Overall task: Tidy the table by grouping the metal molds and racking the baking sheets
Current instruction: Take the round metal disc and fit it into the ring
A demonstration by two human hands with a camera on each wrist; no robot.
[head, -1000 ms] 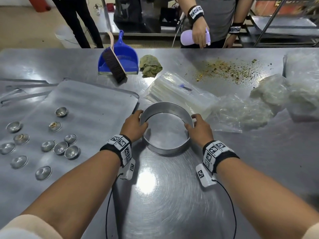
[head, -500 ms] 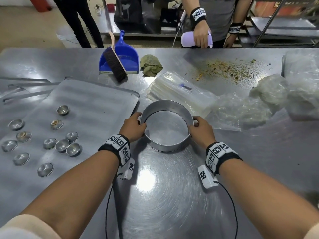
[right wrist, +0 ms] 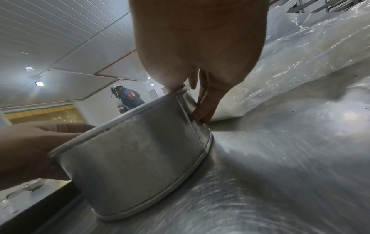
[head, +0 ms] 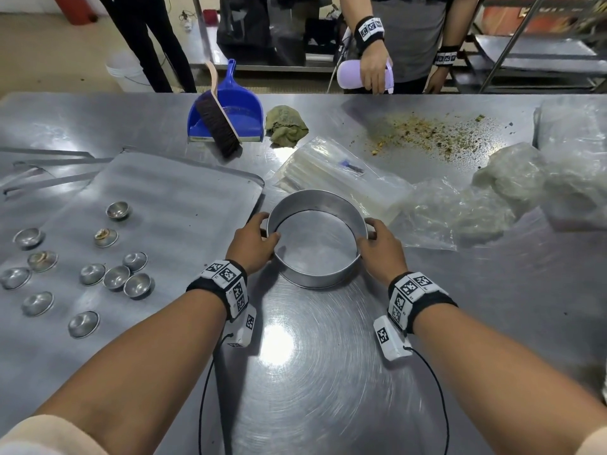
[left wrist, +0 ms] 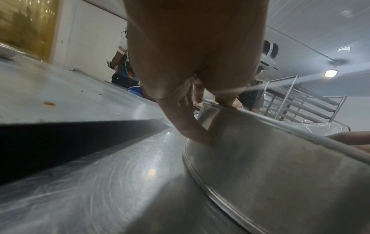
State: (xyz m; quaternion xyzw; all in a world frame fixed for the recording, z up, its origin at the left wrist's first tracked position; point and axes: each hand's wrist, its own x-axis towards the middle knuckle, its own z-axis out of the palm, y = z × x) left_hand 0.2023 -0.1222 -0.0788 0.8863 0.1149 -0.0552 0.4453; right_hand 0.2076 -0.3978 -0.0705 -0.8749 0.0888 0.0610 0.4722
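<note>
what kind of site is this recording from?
Probably a commercial bakery or food-production kitchen: a large stainless steel table, a round metal cake ring held in both hands, small metal molds on a baking sheet, and a tray rack behind.

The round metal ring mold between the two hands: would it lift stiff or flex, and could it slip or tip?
The ring mold is probably stiff: thin metal wall with rolled rims. Likely light, being bottomless. Its smooth wall may slip, though the left hand and right hand hook thumbs over the rim. Low and wide, it seems unlikely to tip.
</note>
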